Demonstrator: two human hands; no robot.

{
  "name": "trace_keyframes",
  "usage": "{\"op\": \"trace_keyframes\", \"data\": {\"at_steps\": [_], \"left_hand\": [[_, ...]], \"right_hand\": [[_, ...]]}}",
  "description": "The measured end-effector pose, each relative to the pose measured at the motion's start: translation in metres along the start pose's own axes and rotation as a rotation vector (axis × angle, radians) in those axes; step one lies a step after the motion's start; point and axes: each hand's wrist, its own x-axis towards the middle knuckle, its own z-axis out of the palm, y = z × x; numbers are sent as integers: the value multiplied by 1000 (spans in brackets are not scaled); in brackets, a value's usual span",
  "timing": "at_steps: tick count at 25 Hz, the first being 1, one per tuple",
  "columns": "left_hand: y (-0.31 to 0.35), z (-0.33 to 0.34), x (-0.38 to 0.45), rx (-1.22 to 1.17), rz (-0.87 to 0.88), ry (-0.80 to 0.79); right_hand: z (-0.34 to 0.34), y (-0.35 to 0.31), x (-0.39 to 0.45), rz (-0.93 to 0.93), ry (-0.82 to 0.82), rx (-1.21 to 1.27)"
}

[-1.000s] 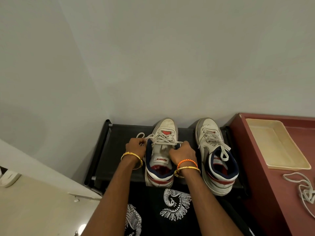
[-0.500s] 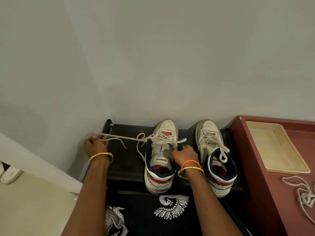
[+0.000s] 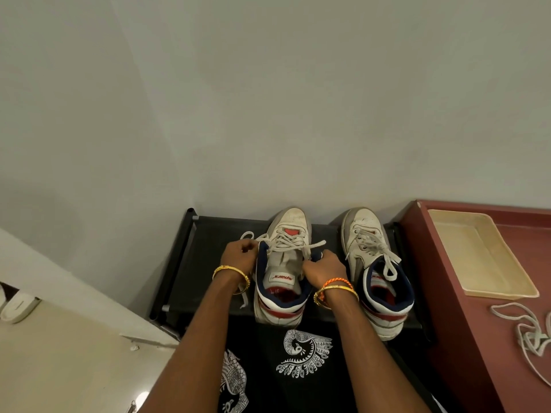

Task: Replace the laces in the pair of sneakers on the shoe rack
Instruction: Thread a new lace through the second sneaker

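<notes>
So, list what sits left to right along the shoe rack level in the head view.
Left hand → left sneaker → right hand → right sneaker → tray

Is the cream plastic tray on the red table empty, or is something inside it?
Empty. The cream plastic tray shows only its bare bottom; the loose white shoelace lies outside it, on the red table.
</notes>
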Motion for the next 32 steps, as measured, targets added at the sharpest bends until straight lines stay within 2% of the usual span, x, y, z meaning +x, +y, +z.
{"op": "trace_keyframes", "data": {"at_steps": [2,4,5,7,8,9,11,14,16,18,20,22,23,25,27,29,31,32], "left_hand": [[1,-6,2,-191,-9,220],[-3,-20,8,-553,-52,464],[-5,-29,11,-769,-86,524],[-5,-36,13,-1118,-148,493],[-2,-36,12,-1162,-170,457],[1,-32,10,-1076,-180,428],[1,-22,7,-655,-129,332],[-6,-12,5,-10,-60,15],[-7,-9,3,139,-55,-97],[-5,-10,4,185,-8,-41],[-4,-8,8,174,-46,-6],[1,-3,11,122,-182,-40],[4,-1,13,65,-255,-51],[9,3,16,-196,-319,-74],[15,5,13,-509,-254,-66],[23,2,6,-753,-93,0],[29,-6,-1,-880,63,3],[34,-10,-5,-850,137,-32]], "right_hand": [[0,1,0,11,19,-14],[3,0,0,20,27,-16],[3,0,0,22,27,-19],[4,0,-1,22,20,-13],[4,0,-1,22,16,-7],[4,-1,-1,25,16,-5],[3,-1,0,30,18,-7],[1,-2,0,26,4,-18],[2,-2,0,25,4,-16],[3,-2,0,24,1,-11],[2,-2,0,22,6,-9],[1,0,1,13,10,-24],[0,0,2,7,8,-40],[-2,0,3,-14,-12,-47],[-5,-2,0,-42,-37,-24],[-5,-3,-2,-84,-35,11],[-3,-4,-1,-199,52,57],[-4,-5,0,-303,110,99]]}}
